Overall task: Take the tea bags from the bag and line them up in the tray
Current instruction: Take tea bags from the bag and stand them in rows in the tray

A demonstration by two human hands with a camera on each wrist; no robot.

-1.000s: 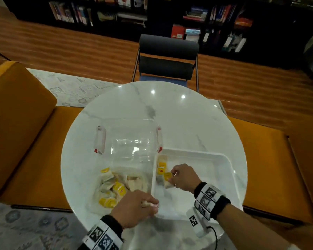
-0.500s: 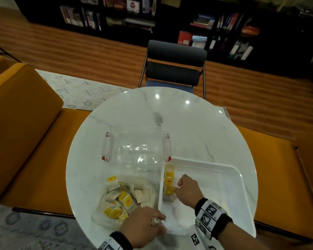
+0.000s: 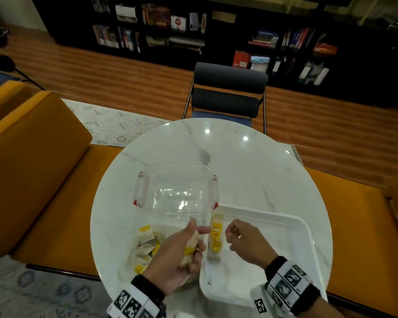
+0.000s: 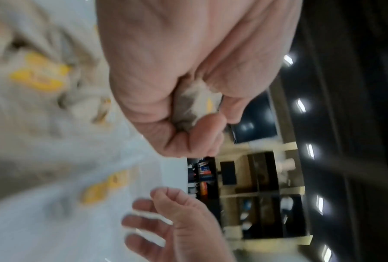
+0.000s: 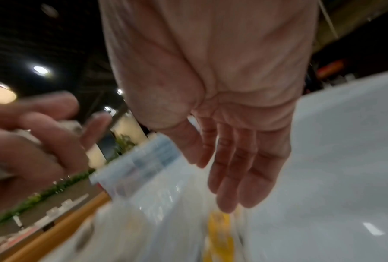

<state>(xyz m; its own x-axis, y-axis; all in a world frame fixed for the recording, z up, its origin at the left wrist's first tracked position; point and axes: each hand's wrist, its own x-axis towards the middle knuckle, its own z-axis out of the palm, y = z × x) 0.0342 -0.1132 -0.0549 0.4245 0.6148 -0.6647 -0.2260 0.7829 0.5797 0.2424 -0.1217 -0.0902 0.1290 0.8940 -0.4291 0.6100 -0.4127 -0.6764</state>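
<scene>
White tea bag (image 4: 195, 104) in L hand (image 3: 178, 255).

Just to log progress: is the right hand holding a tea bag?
No, the right hand hangs with relaxed fingers, holding nothing above the tray.

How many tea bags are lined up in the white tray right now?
3 yellow tags show, so about 3 tea bags, in one column along the left wall of the tray, running near to far. More may be hidden; the view is blurry.

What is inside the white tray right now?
A short row of yellow-tagged tea bags lies along the white tray's left wall. The right hand covers part of the floor beside them.
</scene>
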